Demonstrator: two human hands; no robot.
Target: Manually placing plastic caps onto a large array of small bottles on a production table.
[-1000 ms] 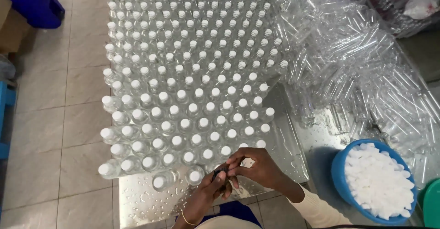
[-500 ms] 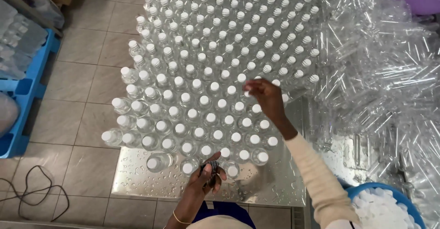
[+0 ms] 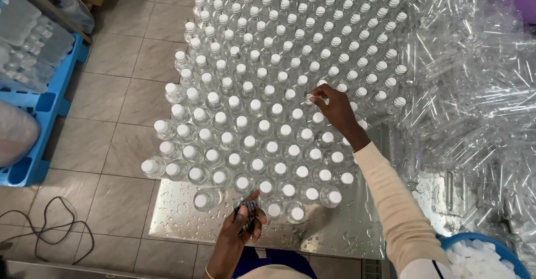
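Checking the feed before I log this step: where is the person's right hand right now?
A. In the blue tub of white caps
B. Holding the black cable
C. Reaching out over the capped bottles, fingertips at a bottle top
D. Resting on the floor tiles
C: the right hand stretches over the rows of clear bottles, fingertips at one bottle top; the blue tub sits apart, near the elbow.

Your capped clear bottles (image 3: 262, 111) stand upright, packed in tight rows across the wet metal table (image 3: 335, 234). One bottle (image 3: 310, 101) mid-pack sits under your right fingertips; a small dark tool (image 3: 249, 211) lies in your left palm.
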